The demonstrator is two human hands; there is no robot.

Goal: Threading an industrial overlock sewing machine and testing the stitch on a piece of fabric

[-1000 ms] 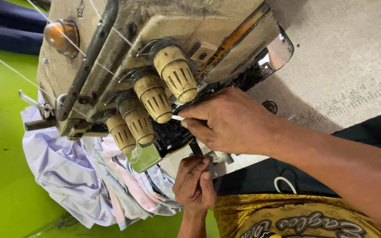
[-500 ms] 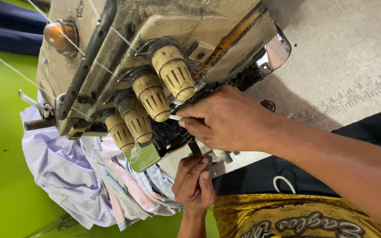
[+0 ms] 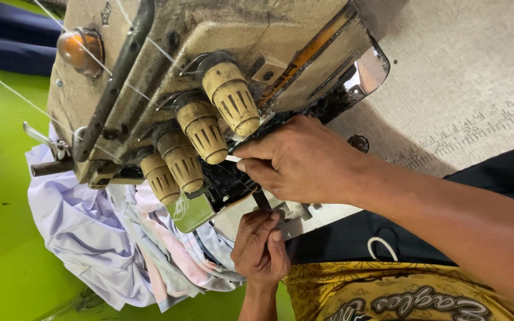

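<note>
Under the worn beige overlock sewing machine (image 3: pixel 209 77), the right hand (image 3: pixel 304 160) pinches a thin pale strip (image 3: pixel 233 159) beside four ribbed tan knobs (image 3: pixel 200 131), while the left hand (image 3: pixel 260 246), fingers curled, grips a dark slim tool (image 3: pixel 261 199) in the cramped gap just beside crumpled lilac cloth (image 3: pixel 90 238).

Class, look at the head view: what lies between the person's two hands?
A dark, narrow tool spans the short gap between the upper hand and the lower hand, seen in the head view.

Beige sewing machine (image 3: pixel 209 77), tan ribbed knobs (image 3: pixel 231 98), lilac-pink cloth pile (image 3: pixel 120 244), lime-green floor (image 3: pixel 1 261), yellow patterned shirt (image 3: pixel 352 291)
</note>
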